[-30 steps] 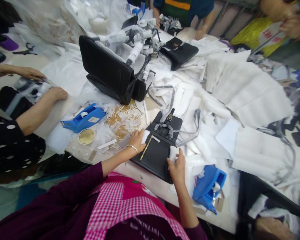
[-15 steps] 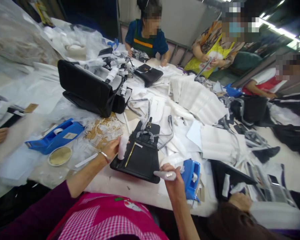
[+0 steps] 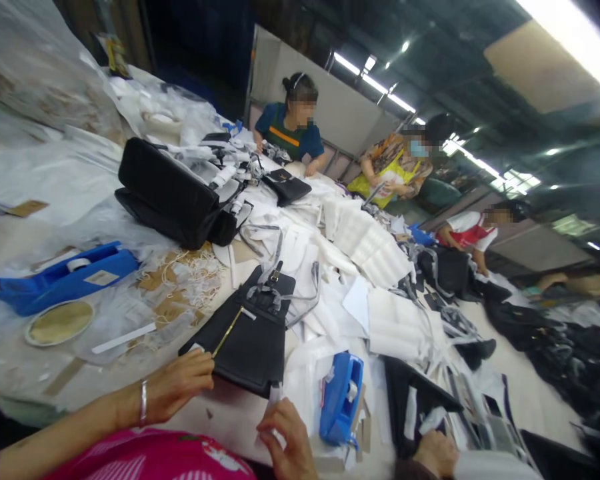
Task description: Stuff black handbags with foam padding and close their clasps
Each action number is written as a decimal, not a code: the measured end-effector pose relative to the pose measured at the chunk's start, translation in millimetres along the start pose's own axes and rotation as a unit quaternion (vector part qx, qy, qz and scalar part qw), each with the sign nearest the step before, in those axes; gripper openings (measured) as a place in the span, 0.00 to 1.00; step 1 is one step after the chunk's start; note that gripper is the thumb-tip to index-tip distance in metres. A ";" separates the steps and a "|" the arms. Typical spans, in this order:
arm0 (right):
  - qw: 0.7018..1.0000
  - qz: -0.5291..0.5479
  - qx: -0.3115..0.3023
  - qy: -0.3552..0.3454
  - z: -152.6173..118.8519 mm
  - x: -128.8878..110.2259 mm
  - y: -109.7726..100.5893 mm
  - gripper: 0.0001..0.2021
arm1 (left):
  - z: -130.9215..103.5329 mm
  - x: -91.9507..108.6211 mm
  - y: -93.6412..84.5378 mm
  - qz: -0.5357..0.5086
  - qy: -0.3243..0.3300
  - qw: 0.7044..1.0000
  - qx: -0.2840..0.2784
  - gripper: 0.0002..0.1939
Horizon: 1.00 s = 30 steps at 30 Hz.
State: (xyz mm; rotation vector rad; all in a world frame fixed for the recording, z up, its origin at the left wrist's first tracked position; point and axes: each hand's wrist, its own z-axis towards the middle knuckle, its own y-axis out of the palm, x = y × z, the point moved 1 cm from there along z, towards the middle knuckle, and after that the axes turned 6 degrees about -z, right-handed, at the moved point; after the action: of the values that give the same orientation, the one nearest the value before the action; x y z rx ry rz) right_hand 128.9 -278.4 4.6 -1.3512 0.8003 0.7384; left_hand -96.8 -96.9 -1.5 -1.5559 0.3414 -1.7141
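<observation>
A black backpack-style bag [image 3: 254,343] with a gold zipper and a buckled flap lies flat on the table before me. My left hand [image 3: 190,383] is closed at its lower left corner, fingers curled; a bit of white wrapping [image 3: 197,347] shows just beyond them. By the lower right corner, my right hand [image 3: 287,430] pinches a white-wrapped strip [image 3: 276,395] that meets the bag's edge. Most of what each hand grips is hidden by the fingers. Grey-wrapped handles [image 3: 307,300] loop out from the bag's top.
Blue tape dispensers [image 3: 343,400] [image 3: 65,277] stand on both sides, the left one beside a tape roll [image 3: 60,323]. A large black bag [image 3: 167,193], white foam sheets [image 3: 367,243] and strings [image 3: 195,277] lie beyond. A co-worker's hand [image 3: 436,453] is close on the right.
Both hands have drawn in toward me, down to the bag's lower corners. The white-wrapped pieces they held up earlier are now mostly out of sight. My view has tilted up and turned.
</observation>
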 end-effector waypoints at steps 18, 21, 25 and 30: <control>0.909 -0.253 0.255 0.210 177.2 168.6 -247.9 0.13 | 0.5 8.5 -25.2 0.148 -0.040 0.977 0.151 0.20; 0.901 -0.296 0.268 0.170 243.9 187.8 -249.5 0.15 | 10.8 5.9 -32.8 0.119 -0.094 0.974 0.169 0.17; 0.897 -0.319 0.265 0.150 315.4 208.6 -246.7 0.17 | 9.5 -16.0 -43.9 0.150 -0.066 0.976 0.146 0.21; 0.920 -0.343 0.167 0.086 359.2 227.9 -244.6 0.18 | -0.9 -44.7 -51.5 0.174 -0.099 0.969 0.146 0.22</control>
State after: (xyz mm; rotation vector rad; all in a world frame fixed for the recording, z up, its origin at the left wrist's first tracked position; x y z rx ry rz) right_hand 482.1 59.5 -38.1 -1.2708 0.4973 -0.0714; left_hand -118.6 -32.3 0.0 -1.3456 0.2307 -1.2635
